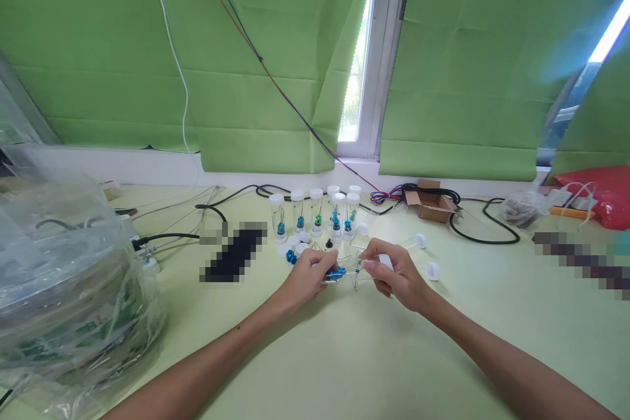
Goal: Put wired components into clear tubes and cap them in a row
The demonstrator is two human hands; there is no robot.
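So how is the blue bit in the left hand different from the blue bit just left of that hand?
The held bit is in the left hand's fingers, but the loose bit is outside its grip.
The held bit looks long and slim; the loose bit looks short and lumpy.
The held bit is brighter blue, the loose bit darker.
Both are blue, and each is partly hidden.

Green blinds [462,65] across upper frame; plastic-wrapped bundle [73,289], lower left; open cardboard box [436,211] right of centre, black cable [485,242] looping beside it; red bag [610,198], right edge.
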